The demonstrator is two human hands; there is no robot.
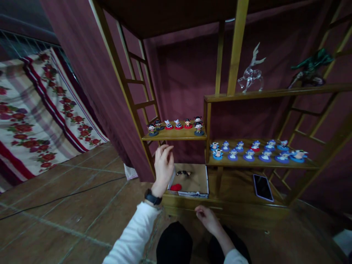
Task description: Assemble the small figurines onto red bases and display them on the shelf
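Head view: my left hand [164, 165] is raised above the left edge of the box [196, 183], fingers loosely curled together, holding nothing I can make out. My right hand [206, 217] sits low at the shelf's front edge [239, 209], fingers curled in; can't tell if it grips anything. The box lies open on the bottom shelf, a red piece [176, 187] and a dark figurine [183, 172] inside. Red-base figurines [176, 125] on the shelf above, blue ones [255, 151] to the right, phone [263, 187] beside the box.

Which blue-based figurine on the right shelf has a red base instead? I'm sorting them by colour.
The figurine in the back row, about midway along the lower right shelf. Its base shows red, while the others around it sit on blue bases.
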